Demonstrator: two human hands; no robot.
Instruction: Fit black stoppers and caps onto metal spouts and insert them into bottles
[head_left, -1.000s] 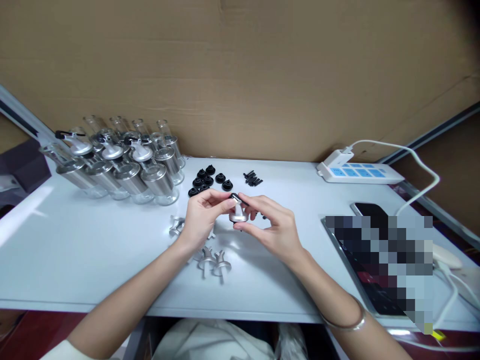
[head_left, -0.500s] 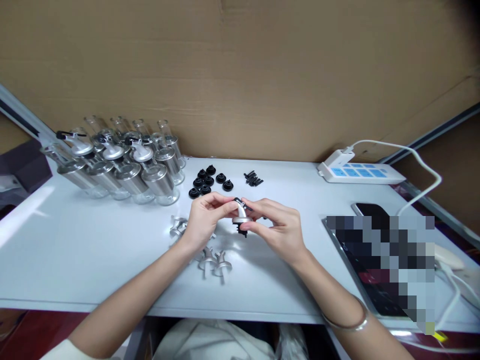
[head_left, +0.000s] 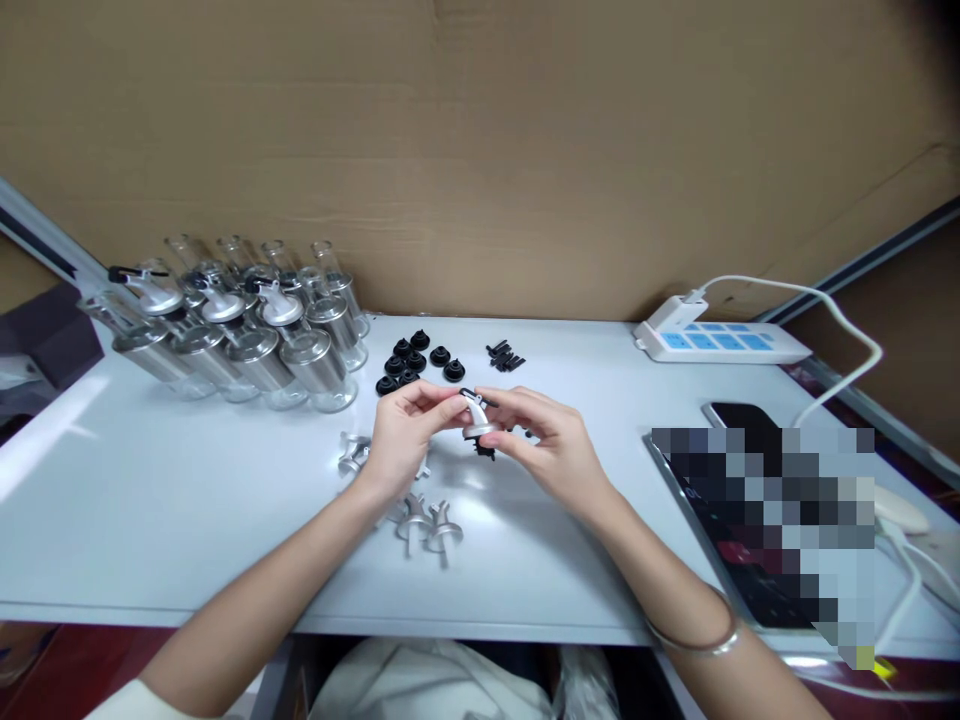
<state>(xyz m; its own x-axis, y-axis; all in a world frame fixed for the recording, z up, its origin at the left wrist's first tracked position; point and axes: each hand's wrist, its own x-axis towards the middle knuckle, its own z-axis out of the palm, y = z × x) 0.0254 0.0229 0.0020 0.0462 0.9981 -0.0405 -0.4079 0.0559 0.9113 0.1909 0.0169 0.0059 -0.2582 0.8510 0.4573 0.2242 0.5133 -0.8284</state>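
Note:
A silver pour spout [head_left: 478, 416] with a black lever on top and a black stopper below is held above the table between my hands. My right hand [head_left: 551, 440] grips its flange with the thumb and has fingers at the lever's right end. With thumb and index finger pinched, my left hand [head_left: 409, 428] holds the lever's left end at the spout tip. Loose silver spouts [head_left: 445, 530] lie below and behind my left hand, some partly hidden by it. Black stoppers [head_left: 454, 370] stand beyond my hands, beside a small pile of black levers [head_left: 505, 356].
Glass bottles with steel sleeves [head_left: 310, 360] stand in rows at the back left, several topped with spouts. A white power strip [head_left: 720, 345] with a plugged-in charger lies at the back right. A phone [head_left: 739, 418] and a partly blurred dark tablet [head_left: 697, 520] rest at right.
The spout in my hands has tilted slightly, its tip moving up and left. My right hand has shifted a little left and its fingers have turned around the lever.

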